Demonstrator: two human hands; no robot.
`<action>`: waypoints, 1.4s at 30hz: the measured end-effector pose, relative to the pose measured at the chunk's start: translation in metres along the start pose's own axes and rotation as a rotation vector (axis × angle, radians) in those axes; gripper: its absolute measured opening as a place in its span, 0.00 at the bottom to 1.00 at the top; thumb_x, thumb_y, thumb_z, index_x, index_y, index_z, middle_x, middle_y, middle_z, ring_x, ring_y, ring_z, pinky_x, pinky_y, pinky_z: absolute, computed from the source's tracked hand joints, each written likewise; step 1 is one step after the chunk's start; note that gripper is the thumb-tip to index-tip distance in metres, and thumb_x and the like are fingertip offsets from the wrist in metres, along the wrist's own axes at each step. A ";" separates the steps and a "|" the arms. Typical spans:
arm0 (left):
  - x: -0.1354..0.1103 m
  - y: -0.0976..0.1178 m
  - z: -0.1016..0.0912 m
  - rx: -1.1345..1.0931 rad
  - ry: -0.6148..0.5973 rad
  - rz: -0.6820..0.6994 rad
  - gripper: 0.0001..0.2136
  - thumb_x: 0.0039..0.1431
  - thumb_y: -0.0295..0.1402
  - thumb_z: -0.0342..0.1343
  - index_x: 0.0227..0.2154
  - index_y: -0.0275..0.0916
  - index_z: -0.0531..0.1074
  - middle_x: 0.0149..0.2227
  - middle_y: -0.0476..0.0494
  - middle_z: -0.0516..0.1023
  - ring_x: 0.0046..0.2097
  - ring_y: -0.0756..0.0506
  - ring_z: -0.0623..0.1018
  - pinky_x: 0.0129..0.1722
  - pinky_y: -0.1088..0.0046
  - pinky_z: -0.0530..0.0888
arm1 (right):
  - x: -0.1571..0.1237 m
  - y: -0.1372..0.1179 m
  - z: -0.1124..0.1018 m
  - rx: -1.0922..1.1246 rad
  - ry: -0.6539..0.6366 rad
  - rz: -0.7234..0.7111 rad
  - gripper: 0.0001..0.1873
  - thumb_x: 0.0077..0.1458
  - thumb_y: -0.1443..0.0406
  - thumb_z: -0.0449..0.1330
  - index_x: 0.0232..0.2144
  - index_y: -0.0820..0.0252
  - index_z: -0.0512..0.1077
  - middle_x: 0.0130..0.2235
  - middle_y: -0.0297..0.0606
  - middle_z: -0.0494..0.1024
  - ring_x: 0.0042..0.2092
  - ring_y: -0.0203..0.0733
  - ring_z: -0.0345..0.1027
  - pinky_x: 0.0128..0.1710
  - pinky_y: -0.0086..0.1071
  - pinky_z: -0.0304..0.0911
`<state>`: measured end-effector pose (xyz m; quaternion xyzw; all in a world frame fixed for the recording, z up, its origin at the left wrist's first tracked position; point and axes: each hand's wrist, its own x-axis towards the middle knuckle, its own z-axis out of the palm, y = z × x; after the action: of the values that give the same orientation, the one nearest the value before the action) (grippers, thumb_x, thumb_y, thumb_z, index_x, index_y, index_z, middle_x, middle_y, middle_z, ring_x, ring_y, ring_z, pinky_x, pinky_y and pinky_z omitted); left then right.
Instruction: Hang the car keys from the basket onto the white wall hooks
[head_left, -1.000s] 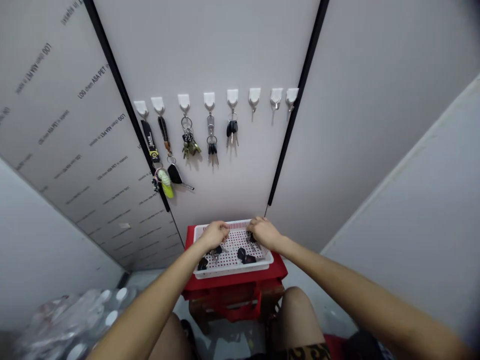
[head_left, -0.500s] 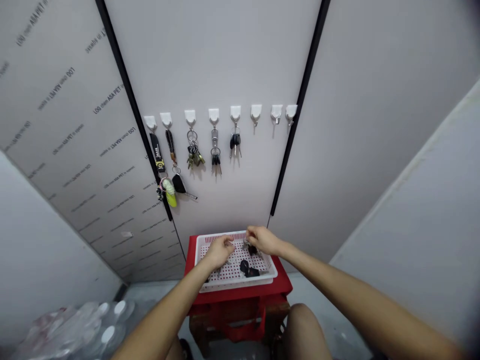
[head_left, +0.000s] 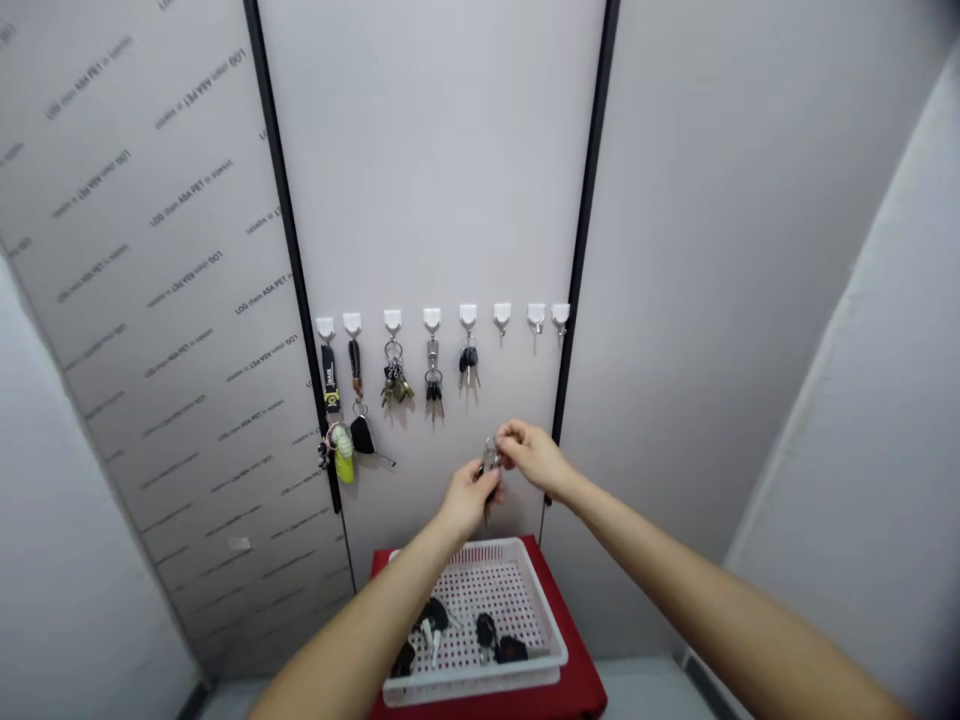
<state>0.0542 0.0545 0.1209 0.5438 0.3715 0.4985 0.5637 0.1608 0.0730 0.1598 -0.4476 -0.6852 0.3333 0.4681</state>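
Note:
A bunch of keys [head_left: 490,458] on a metal ring is held up in front of the wall panel, between both hands. My left hand [head_left: 474,492] is closed around the lower part, with key ends poking out below the fingers. My right hand [head_left: 531,452] pinches the ring at the top. Below them, a white plastic basket [head_left: 525,683] holds more keys, among them a black key [head_left: 486,630] and a dark key case [head_left: 512,649]. The nearest bare hook [head_left: 502,318] is on the panel above my hands.
A row of white hooks runs along the panel. Several carry keys, including a bunch on a ring [head_left: 469,363] and a black strap with a yellow-green charm [head_left: 343,468]. Three hooks at the right are bare. The basket stands on a red-covered stool [head_left: 577,670].
Both hands have risen from the basket to the front of the panel, bringing a bunch of keys out. My left hand now grips it too. The view has tilted upward.

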 end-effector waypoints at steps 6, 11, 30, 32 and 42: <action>0.036 0.077 0.033 0.000 0.143 0.102 0.08 0.46 0.31 0.45 0.30 0.34 0.61 0.23 0.50 0.65 0.18 0.58 0.65 0.17 0.83 0.59 | 0.053 -0.054 -0.042 -0.084 0.333 -0.110 0.03 0.37 0.67 0.49 0.18 0.62 0.60 0.15 0.28 0.62 0.17 0.28 0.57 0.17 0.22 0.54; 0.057 0.094 0.045 0.055 0.257 0.150 0.12 0.47 0.28 0.44 0.37 0.35 0.58 0.29 0.46 0.67 0.20 0.57 0.66 0.17 0.82 0.61 | 0.087 -0.071 -0.051 -0.260 0.508 -0.108 0.05 0.36 0.67 0.48 0.17 0.62 0.62 0.17 0.32 0.66 0.20 0.31 0.60 0.19 0.23 0.55; 0.047 0.063 0.007 0.333 0.244 0.054 0.17 0.46 0.25 0.44 0.42 0.33 0.57 0.33 0.42 0.67 0.26 0.54 0.68 0.24 0.80 0.62 | 0.081 -0.043 -0.041 -0.489 0.566 -0.121 0.13 0.40 0.68 0.46 0.29 0.66 0.67 0.27 0.38 0.69 0.30 0.35 0.62 0.31 0.29 0.56; 0.031 0.041 -0.011 0.390 0.187 0.045 0.15 0.46 0.26 0.44 0.40 0.33 0.60 0.32 0.44 0.67 0.26 0.55 0.68 0.26 0.79 0.63 | 0.061 -0.022 -0.034 -0.494 0.567 -0.188 0.15 0.41 0.68 0.46 0.33 0.67 0.65 0.31 0.39 0.69 0.31 0.34 0.62 0.33 0.30 0.56; -0.051 -0.084 -0.073 0.596 -0.149 -0.284 0.08 0.41 0.27 0.46 0.28 0.34 0.64 0.15 0.54 0.62 0.19 0.55 0.63 0.21 0.80 0.60 | -0.079 0.098 0.053 -0.836 -0.677 0.087 0.07 0.35 0.64 0.54 0.18 0.61 0.70 0.19 0.36 0.70 0.23 0.35 0.61 0.20 0.25 0.52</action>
<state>-0.0140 0.0299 0.0222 0.6626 0.5307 0.2431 0.4693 0.1531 0.0345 0.0289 -0.4913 -0.8528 0.1768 -0.0115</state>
